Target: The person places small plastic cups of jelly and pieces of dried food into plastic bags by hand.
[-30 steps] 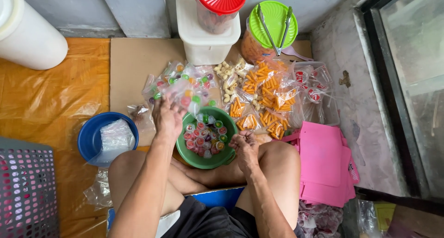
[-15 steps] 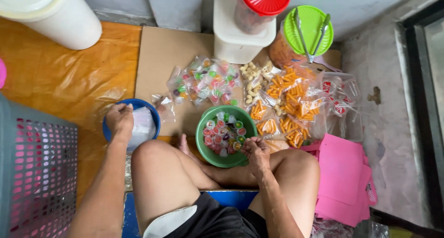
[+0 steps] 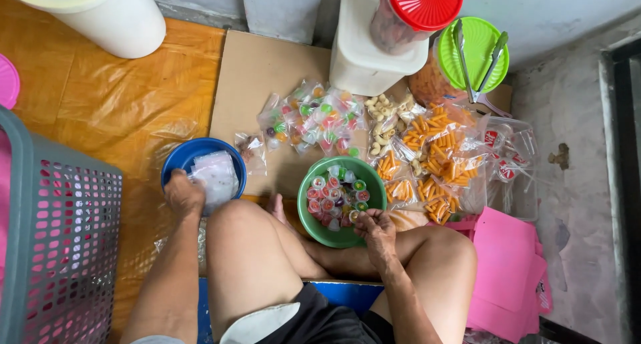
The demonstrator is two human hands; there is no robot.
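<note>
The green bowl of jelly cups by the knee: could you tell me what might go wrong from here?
The green bowl sits tight against the person's leg, so a knee shift might tip its jelly cups out. The left hand is at the blue bowl of clear bags; several thin bags may lift together.

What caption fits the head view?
Left hand at blue bowl of bags; right hand at green bowl of jelly cups.

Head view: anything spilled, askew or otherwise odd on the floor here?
Nothing spilled. One oddity: metal tongs lie balanced across the green lid of a jar. The left hand is at the blue bowl of clear bags; the right hand at the green bowl.
</note>
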